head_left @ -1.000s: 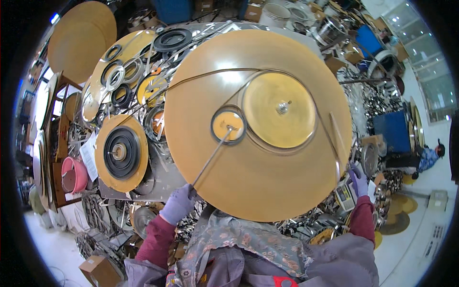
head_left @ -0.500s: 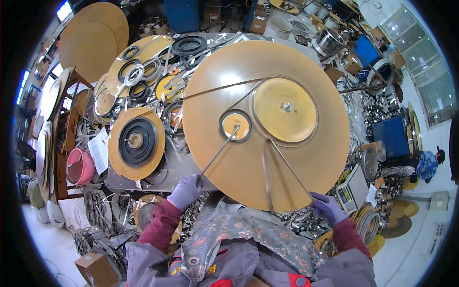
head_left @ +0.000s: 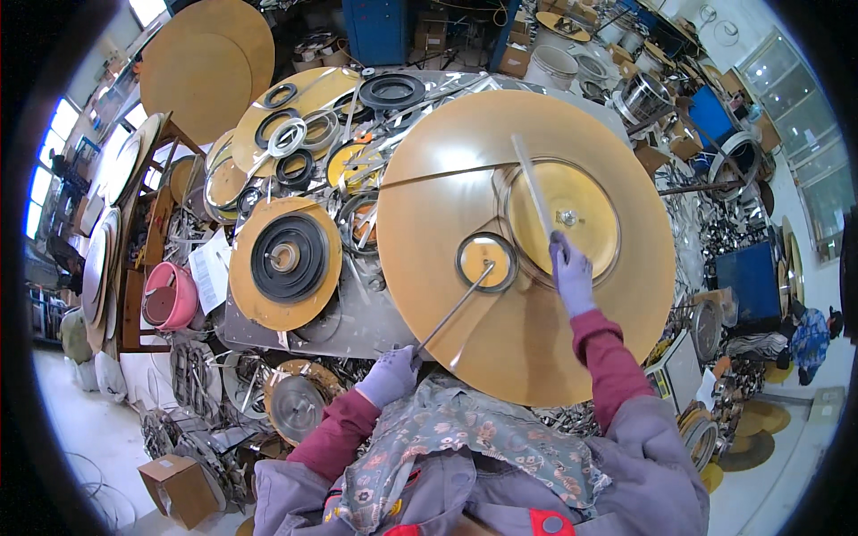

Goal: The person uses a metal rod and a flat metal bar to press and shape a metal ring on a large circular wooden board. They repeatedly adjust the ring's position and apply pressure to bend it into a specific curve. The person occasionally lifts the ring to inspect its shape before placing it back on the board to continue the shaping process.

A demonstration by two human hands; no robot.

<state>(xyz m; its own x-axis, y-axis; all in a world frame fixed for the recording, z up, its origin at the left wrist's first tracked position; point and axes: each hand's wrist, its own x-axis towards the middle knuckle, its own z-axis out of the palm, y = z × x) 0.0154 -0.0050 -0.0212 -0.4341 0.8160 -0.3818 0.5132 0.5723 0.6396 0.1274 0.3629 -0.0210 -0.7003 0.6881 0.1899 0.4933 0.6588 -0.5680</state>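
Note:
A broad tan round disc [head_left: 447,357] fills the middle of the table. On it lie a yellow disc [head_left: 585,201] ringed by wound metal strip and a smaller orange disc [head_left: 478,255] inside a dark-edged ring. My left hand [head_left: 391,373], in a pale glove, is closed around a thin metal rod [head_left: 456,310] whose far end meets the middle of the orange disc. My gloved right hand [head_left: 573,277] grips a long narrow metal bar [head_left: 534,188], pointing away over the yellow disc's left side. Metal strip [head_left: 435,174] runs from the left toward that ring.
To the left, a black coil [head_left: 284,290] sits on another tan disc. Behind it are several rings [head_left: 288,138] and loose strips. A pink bucket [head_left: 181,295] stands beyond the table's left side. Metal scrap [head_left: 693,259] is heaped along the right.
My right hand has moved from the lower right edge up and inward, swinging its bar from the ring's lower edge to above the yellow disc. My left hand keeps its rod on the orange disc.

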